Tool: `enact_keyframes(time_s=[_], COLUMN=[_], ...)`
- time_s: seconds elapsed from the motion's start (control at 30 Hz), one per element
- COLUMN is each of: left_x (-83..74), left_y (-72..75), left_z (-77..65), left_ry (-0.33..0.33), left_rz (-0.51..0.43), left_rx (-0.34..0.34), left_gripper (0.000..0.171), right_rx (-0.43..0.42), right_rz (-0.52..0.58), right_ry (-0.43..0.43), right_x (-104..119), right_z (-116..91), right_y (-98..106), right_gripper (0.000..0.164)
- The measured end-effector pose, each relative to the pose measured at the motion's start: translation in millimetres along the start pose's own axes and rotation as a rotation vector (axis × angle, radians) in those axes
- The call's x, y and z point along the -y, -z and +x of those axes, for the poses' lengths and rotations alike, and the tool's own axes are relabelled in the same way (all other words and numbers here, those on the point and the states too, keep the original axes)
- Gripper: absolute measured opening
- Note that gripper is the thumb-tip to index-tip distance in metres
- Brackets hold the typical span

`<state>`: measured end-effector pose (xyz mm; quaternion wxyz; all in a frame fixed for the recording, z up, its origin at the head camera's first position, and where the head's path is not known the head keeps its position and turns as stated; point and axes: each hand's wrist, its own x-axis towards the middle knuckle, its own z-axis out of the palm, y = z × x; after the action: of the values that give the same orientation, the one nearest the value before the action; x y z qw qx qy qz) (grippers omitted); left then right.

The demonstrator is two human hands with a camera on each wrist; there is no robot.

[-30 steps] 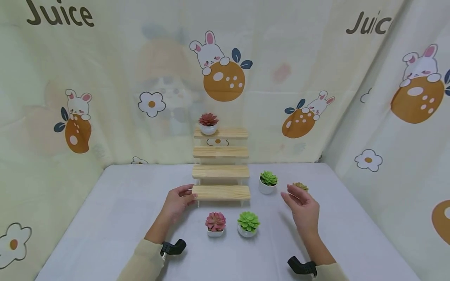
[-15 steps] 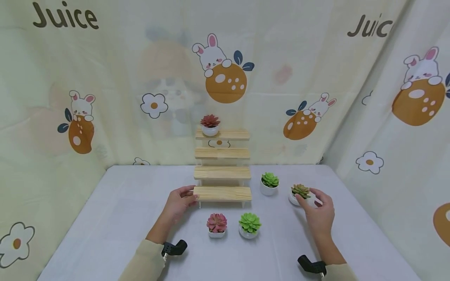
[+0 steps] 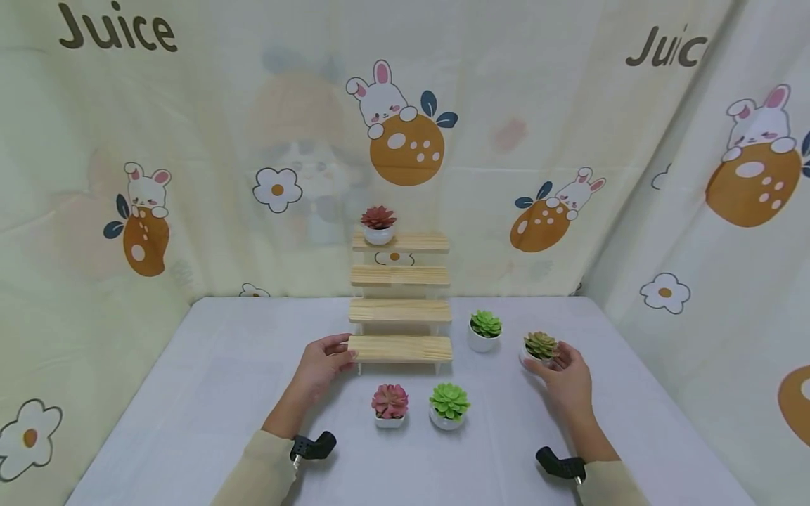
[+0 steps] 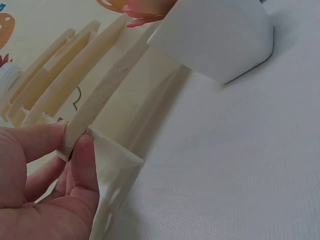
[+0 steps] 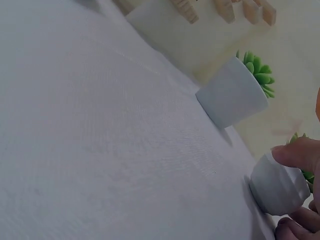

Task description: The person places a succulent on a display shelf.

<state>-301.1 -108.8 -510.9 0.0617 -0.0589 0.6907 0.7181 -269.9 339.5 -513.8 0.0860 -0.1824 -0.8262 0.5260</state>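
My left hand (image 3: 318, 367) pinches the left end of the lowest step of a stepped wooden display stand (image 3: 400, 349). In the left wrist view, thumb and fingers close on that board (image 4: 102, 95) from both faces. At the right, my right hand (image 3: 571, 383) grips a potted succulent (image 3: 541, 344) with brownish-green leaves. The right wrist view shows the thumb at the rim of its round white pot (image 5: 277, 185) and fingers along the lower side. The pot sits on or close over the tablecloth.
A dark red succulent (image 3: 378, 225) stands on the top step's left end. On the white tablecloth (image 3: 253, 393), a green succulent (image 3: 485, 330) stands right of the stand. A pink one (image 3: 389, 405) and a bright green one (image 3: 449, 405) are in front. A printed curtain (image 3: 253, 105) hangs behind.
My right hand has moved right to the brownish-green succulent, its thumb and fingers now round the pot. The left hand keeps its pinch on the stand.
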Motion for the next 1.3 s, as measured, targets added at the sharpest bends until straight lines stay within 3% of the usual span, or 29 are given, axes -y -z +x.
enact_keyframes(time_s=[0.2,0.6,1.07,1.3], left_x=[-0.4,-4.1,-3.1,-4.0], left_y=[-0.3,-1.3,-1.2,-1.2], left_z=[-0.3,-1.6,-1.7,-2.6], left_ry=[0.003,0.027,0.022,0.020], left_rz=[0.005,0.014,-0.004,-0.001], left_rx=[0.002,-0.005,-0.006,-0.003], left_gripper=[0.046,0.046,0.046,0.045], right_rx=[-0.021,-0.034,-0.047,-0.012], right_rz=[-0.043,-0.119,-0.105,-0.041], right_ry=[-0.007,-0.005,0.008,0.032], right_x=[-2,-3,-2,10], right_z=[4,4,3,-3], right_y=[-3,-4,-3,-2], right_gripper=[0.094,0.094,0.092,0.092])
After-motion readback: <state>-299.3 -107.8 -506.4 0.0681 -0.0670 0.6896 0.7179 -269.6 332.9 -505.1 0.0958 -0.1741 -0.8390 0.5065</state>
